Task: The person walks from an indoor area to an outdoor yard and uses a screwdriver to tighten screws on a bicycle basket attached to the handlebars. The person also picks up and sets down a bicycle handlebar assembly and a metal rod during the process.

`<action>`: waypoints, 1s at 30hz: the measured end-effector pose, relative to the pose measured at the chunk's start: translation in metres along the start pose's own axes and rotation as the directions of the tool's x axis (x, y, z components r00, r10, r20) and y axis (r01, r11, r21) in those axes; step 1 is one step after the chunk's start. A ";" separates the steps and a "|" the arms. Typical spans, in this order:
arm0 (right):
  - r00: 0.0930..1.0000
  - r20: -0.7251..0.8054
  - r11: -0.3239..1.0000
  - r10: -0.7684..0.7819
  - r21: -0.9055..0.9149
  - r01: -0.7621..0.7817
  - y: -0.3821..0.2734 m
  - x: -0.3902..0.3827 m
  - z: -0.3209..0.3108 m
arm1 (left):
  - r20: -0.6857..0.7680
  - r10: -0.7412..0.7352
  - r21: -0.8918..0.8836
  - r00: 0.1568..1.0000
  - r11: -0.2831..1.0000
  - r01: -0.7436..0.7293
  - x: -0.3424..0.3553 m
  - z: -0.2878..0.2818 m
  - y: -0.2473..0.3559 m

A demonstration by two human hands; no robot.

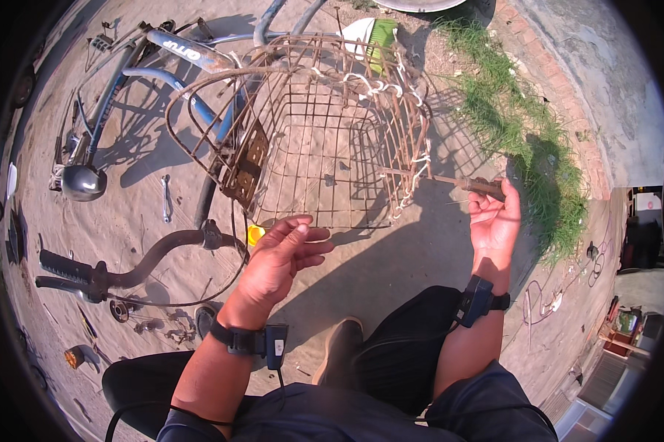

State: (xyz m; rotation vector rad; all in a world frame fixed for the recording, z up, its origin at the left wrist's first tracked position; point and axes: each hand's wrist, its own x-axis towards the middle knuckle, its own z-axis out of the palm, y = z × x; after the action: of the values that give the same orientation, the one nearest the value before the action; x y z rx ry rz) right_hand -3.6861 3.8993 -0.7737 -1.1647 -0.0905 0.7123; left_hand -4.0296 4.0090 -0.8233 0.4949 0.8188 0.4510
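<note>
A rusty wire bicycle basket (295, 71) stands in front of me, with white ties wound along its rim. My right hand (494, 225), at the basket's right, is closed around the brown handle of a screwdriver (485, 189). The thin shaft points left, its end overlapping the basket's wires; whether it touches them I cannot tell. Just below the basket's near edge, my left hand (269, 265) has its fingers stretched out and holds nothing visible. A rusty perforated plate (252, 158) sits on the basket's left side.
Left of the basket lie a bicycle handlebar (159, 250) with a black grip (67, 267) and a blue bicycle frame (192, 51). A wrench (166, 200) rests on the sandy ground. Grass (520, 125) grows at the right. Beyond the basket is a green-and-white brush (380, 40).
</note>
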 end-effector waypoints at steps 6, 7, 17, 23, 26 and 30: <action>0.931 0.301 0.958 0.208 0.129 -0.256 0.025 -0.015 0.038 | 0.001 -0.001 0.012 1.000 1.000 0.001 -0.001 0.004 0.001; 0.916 0.335 0.950 0.220 0.141 -0.280 0.023 -0.011 0.030 | 0.001 -0.001 0.014 1.000 1.000 0.001 -0.002 0.004 0.002; 0.949 0.255 0.980 0.188 0.008 -0.197 0.022 -0.007 0.019 | -0.005 -0.018 0.040 1.000 0.999 0.018 0.004 0.015 -0.001; 0.979 0.173 0.994 0.105 -0.024 -0.102 0.023 -0.008 0.026 | -0.009 -0.027 0.061 1.000 0.998 0.028 0.005 0.013 -0.005; 0.995 0.093 0.996 -0.019 0.090 0.010 -0.001 -0.007 0.012 | -0.013 -0.032 0.063 0.999 0.997 0.033 0.005 0.009 -0.006; 0.989 0.010 0.989 -0.144 0.022 0.144 -0.019 -0.029 0.010 | -0.022 -0.046 0.067 0.999 0.997 0.047 0.003 0.011 -0.004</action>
State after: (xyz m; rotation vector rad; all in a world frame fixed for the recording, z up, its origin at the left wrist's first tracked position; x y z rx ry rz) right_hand -3.7033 3.8871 -0.7448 -1.1213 -0.1748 0.5910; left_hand -4.0186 4.0051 -0.8206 0.5334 0.8657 0.3867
